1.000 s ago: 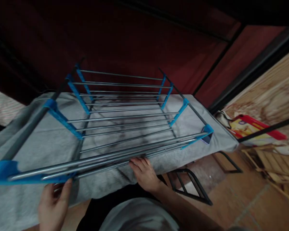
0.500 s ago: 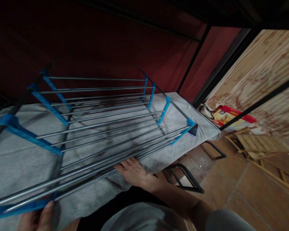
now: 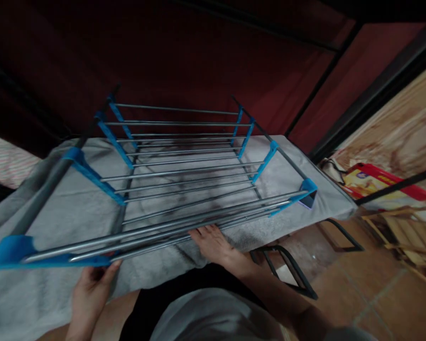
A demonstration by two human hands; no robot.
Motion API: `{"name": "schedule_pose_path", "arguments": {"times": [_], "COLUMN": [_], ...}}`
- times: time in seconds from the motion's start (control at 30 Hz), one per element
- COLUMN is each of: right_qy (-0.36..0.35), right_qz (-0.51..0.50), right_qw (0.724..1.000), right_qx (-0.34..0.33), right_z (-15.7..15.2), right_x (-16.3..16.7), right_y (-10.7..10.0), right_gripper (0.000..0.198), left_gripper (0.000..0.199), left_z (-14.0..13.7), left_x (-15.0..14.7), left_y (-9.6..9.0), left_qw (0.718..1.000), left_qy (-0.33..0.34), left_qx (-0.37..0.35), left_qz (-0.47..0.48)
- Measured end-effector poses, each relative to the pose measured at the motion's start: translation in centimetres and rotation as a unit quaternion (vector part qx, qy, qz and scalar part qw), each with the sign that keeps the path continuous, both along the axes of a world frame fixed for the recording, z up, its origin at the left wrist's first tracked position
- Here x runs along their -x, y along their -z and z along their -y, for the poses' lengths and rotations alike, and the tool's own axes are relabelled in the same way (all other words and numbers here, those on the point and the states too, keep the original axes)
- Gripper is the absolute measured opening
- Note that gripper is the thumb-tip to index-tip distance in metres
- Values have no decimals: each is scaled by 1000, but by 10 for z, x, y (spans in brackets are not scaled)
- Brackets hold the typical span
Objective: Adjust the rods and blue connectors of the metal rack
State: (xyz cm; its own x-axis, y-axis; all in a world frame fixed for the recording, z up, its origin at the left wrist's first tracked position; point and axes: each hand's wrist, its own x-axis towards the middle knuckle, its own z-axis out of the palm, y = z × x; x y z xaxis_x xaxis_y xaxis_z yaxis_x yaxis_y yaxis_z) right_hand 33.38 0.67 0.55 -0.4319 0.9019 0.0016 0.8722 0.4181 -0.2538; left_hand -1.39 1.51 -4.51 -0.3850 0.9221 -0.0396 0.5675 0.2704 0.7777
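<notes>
Rack (image 3: 184, 180): blue plastic brackets, thin grey metal rods, on grey cloth (image 3: 57, 213).

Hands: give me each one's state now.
Left hand: fingers curled at the rack corner; grip cannot be told.
Right hand: open, flat on the grey cloth.

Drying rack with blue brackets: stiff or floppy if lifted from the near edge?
The rack is probably stiff: straight metal rods between plastic brackets. Likely light, being mostly open gaps. It may slide on the grey cloth beneath.
</notes>
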Motion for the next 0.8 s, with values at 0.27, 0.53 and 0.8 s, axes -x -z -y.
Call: {"name": "schedule_pose_path", "arguments": {"times": [0.27, 0.53, 0.8], "right_qy": [9, -111, -143], "right_qz": [20, -13, -34], "right_qw": [999, 993, 986], "right_qx": [24, 24, 78], "right_z": [2, -16, -44], "right_x": [3, 93, 173], "right_y": [-3, -6, -12], "right_gripper": [38, 41, 35], "left_gripper": [52, 37, 28], "left_z": [2, 7, 5], "left_x": [-9, -7, -5], "left_y": [1, 9, 11], "left_qw": [993, 986, 982], "left_qy": [14, 39, 54], "left_qx": [-74, -102, -118], "left_qz": [95, 129, 136]}}
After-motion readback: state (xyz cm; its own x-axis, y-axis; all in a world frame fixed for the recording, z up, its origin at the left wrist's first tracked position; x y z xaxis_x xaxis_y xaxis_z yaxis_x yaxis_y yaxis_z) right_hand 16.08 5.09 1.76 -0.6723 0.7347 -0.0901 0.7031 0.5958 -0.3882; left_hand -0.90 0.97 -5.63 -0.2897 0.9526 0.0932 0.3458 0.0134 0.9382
